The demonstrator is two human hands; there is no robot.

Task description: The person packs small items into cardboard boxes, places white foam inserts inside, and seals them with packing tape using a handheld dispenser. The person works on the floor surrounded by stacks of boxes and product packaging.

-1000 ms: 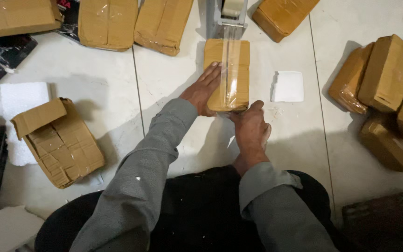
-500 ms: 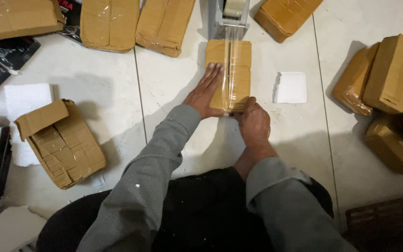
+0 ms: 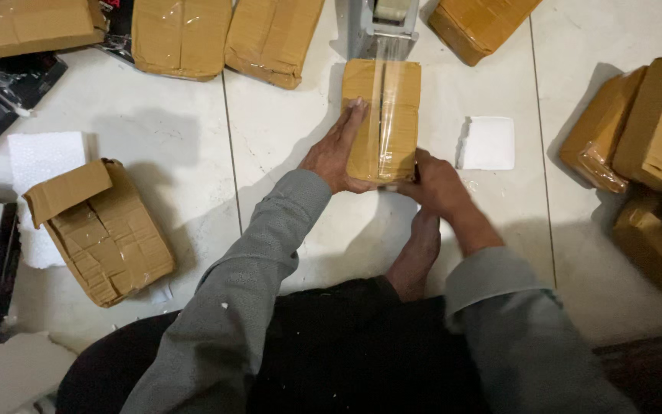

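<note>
I press my left hand (image 3: pixel 336 149) flat along the upright-lying parcel (image 3: pixel 384 119), right hand (image 3: pixel 437 184) gripping its near end, tape dispenser (image 3: pixel 383 19) at top centre.

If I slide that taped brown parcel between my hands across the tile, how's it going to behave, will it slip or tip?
The parcel lies flat and low on the glossy floor, so it probably slides easily and is unlikely to tip. Its shiny tape strip may feel slick under the left hand. Its boxy edges suggest a fairly stiff parcel; its weight cannot be judged.
</note>
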